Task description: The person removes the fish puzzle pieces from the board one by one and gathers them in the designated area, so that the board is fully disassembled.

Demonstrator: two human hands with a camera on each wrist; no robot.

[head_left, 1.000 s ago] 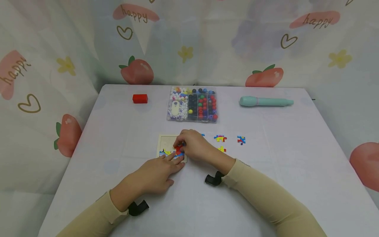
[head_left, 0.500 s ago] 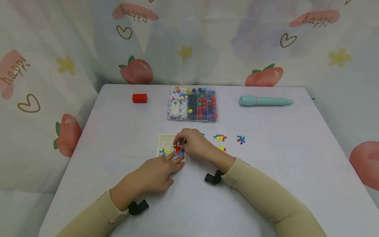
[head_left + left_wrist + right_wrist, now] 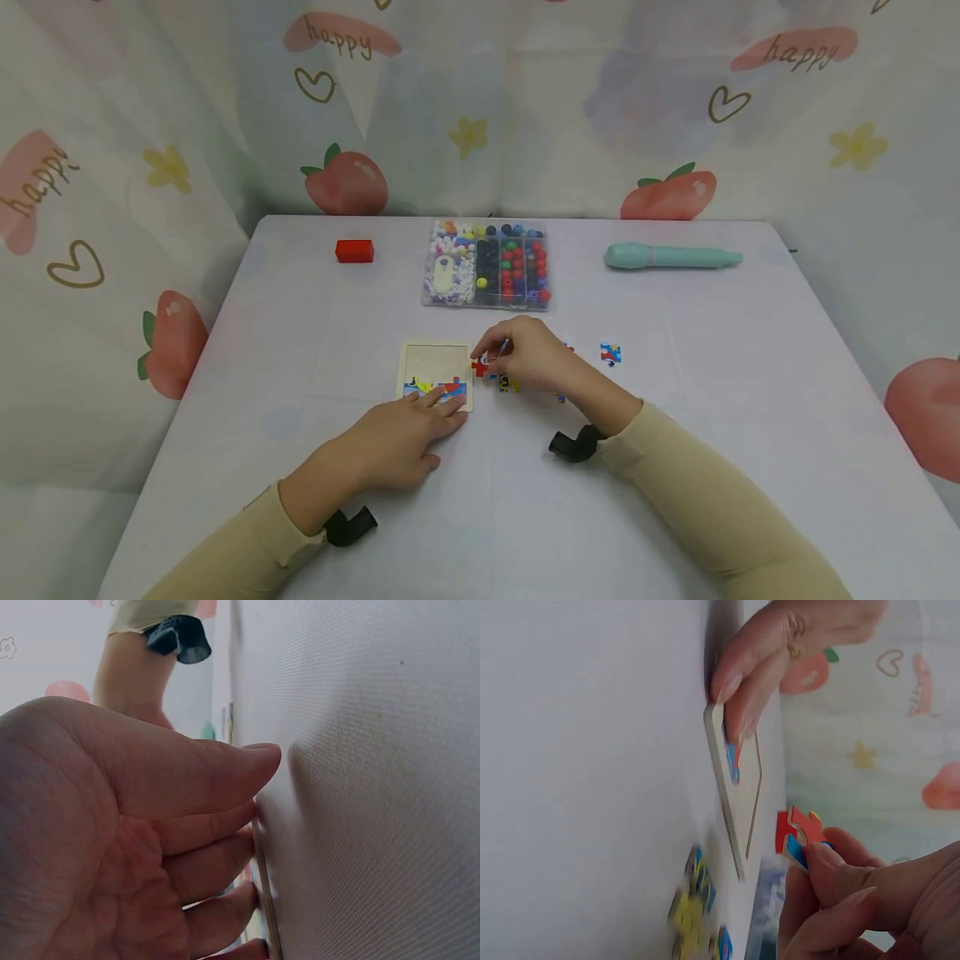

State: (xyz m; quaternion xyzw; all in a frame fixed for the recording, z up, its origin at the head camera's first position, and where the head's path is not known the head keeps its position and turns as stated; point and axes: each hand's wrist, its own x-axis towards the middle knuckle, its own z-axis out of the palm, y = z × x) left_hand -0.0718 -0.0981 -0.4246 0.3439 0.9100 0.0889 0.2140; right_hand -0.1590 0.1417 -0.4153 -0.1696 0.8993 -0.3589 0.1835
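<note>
Jigsaw piece (image 3: 808, 823): pinched in right hand (image 3: 534, 354), raised near puzzle tray (image 3: 435, 362); resting left hand (image 3: 397, 442) on tray, fingers extended. Apparently at fitting step; next, probably align with seated pieces (image 3: 454, 387).

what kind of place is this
Probably an indoor play or craft corner, though I can't tell whether at home or elsewhere: a pale table stands before a fruit-printed backdrop, with a jigsaw board on it.

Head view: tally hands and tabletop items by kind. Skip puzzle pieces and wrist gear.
Hands: 2 (left hand, right hand)
Puzzle board: 1
Bead box: 1
Red block: 1
Teal pen-shaped item: 1
Total: 6
</note>
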